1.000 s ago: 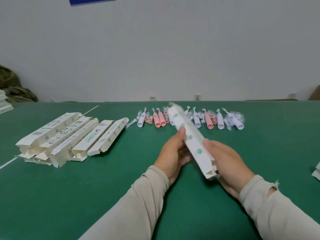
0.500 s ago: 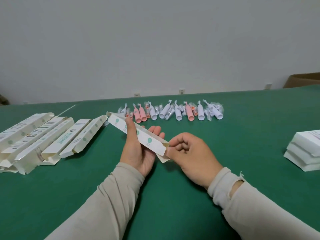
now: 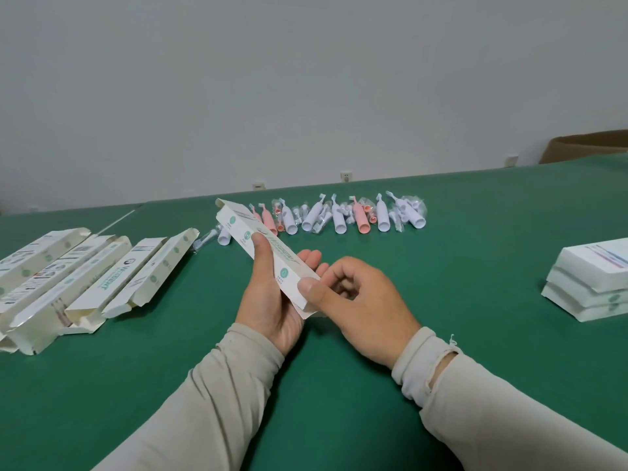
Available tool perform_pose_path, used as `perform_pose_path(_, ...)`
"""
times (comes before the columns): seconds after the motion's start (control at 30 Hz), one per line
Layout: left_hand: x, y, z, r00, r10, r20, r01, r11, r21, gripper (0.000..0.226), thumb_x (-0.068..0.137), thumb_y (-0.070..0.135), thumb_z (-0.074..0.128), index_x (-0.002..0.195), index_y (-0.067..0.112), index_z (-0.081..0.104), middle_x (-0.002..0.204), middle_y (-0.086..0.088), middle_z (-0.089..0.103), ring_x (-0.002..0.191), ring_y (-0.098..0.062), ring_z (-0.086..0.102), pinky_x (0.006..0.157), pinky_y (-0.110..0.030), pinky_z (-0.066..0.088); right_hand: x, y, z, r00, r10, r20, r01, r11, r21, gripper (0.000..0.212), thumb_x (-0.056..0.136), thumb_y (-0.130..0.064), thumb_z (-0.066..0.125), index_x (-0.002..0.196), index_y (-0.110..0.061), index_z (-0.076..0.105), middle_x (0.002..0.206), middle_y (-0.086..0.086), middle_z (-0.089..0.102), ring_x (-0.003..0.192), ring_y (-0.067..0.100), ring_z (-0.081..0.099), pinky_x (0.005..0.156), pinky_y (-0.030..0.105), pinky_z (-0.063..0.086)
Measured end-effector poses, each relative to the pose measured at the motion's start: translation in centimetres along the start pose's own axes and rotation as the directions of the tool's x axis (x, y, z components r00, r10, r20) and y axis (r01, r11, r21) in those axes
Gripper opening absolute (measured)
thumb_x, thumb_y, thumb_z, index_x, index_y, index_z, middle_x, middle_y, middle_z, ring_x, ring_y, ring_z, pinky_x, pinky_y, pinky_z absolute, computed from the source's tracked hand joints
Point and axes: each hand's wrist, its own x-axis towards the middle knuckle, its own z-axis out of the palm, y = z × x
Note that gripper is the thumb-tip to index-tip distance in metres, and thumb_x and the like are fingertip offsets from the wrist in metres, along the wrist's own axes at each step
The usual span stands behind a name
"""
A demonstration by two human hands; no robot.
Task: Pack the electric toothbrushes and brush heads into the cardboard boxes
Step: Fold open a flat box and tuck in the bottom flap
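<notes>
A long, narrow white toothbrush box (image 3: pixel 263 253) with small green round marks along one side sits just left of the frame's centre, held above the green table (image 3: pixel 475 266) and slanting from upper left down to lower right. Its far end flap stands open. The left hand (image 3: pixel 272 294) cradles it from below, thumb laid across the top face and fingers curled under it. The right hand (image 3: pixel 356 300) pinches the near end of the box between thumb and curled fingers.

Behind the box, across the middle of the frame, lies a row of electric toothbrushes (image 3: pixel 339 217), white and pink, mixed with brush heads in clear wrappers (image 3: pixel 416 205). At the left of the frame a group of open cardboard boxes (image 3: pixel 85 277) lies side by side, flaps out. At the right edge a stack of flat white boxes (image 3: pixel 591 283) rests on the table. A brown carton (image 3: pixel 584 146) shows at the upper right, against the pale wall (image 3: pixel 306 79).
</notes>
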Motion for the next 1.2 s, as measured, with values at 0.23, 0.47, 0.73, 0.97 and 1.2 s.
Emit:
perform_pose_path(0.23, -0.5, 0.0, 0.4, 1.0, -0.015, -0.001, 0.015, 0.999, 0.037, 0.072, 0.068, 0.071, 0.056, 0.107, 0.011, 0.053, 0.09, -0.008, 0.077, 0.09, -0.018, 0.075, 0.083, -0.045, 0.06, 0.2, 0.3, 0.3, 0.998, 0.021, -0.065, -0.027, 0.995, -0.099, 0.038, 0.062, -0.055, 0.075, 0.076, -0.023, 0.062, 0.061, -0.015, 0.063, 0.053, 0.002, 0.05, 0.058, 0.023, 0.046)
perform_pose_path(0.47, -1.3, -0.6, 1.3, 0.987, -0.135, 0.085, 0.14, 0.989, -0.056, 0.091, 0.077, 0.067, 0.059, 0.13, -0.005, 0.044, 0.113, -0.024, 0.069, 0.116, -0.039, 0.064, 0.099, -0.052, 0.051, 0.7, 0.5, -0.6, 0.992, -0.092, -0.088, 0.073, 0.977, -0.199, 0.017, 0.074, -0.036, 0.078, 0.078, -0.027, 0.063, 0.065, -0.035, 0.061, 0.056, -0.002, 0.058, 0.055, 0.01, 0.042)
perform_pose_path(0.73, -1.2, 0.9, 1.4, 0.987, -0.081, -0.137, 0.064, 0.99, -0.122, 0.096, 0.078, 0.071, 0.055, 0.146, 0.005, 0.038, 0.121, -0.016, 0.06, 0.105, -0.034, 0.068, 0.087, -0.06, 0.055, 0.2, -0.2, -0.7, 0.964, -0.237, 0.12, 0.262, 0.924, -0.278, 0.02, 0.078, -0.041, 0.061, 0.097, -0.037, 0.056, 0.097, -0.027, 0.063, 0.08, 0.006, 0.062, 0.067, 0.017, 0.048)
perform_pose_path(0.97, -1.6, 0.8, 2.1, 0.991, -0.02, -0.13, 0.005, 0.994, -0.112, 0.081, 0.089, 0.064, 0.052, 0.147, 0.01, 0.034, 0.105, -0.02, 0.058, 0.079, -0.025, 0.072, 0.064, -0.036, 0.06, 0.4, -0.1, -1.1, 0.923, -0.382, 0.041, 0.361, 0.826, -0.433, 0.013, 0.086, -0.033, 0.07, 0.098, -0.029, 0.073, 0.094, -0.021, 0.058, 0.091, 0.007, 0.058, 0.08, 0.03, 0.052)
perform_pose_path(1.2, -1.4, 0.5, 1.6, 0.999, -0.045, -0.022, 0.043, 0.996, -0.073, 0.097, 0.079, 0.063, 0.057, 0.147, -0.002, 0.033, 0.122, -0.02, 0.053, 0.117, -0.03, 0.057, 0.091, -0.041, 0.058, 0.5, -0.3, -1.2, 0.924, -0.382, -0.012, 0.339, 0.834, -0.435, 0.008, 0.084, -0.036, 0.071, 0.088, -0.03, 0.074, 0.087, -0.019, 0.059, 0.086, 0.005, 0.057, 0.077, 0.03, 0.05)
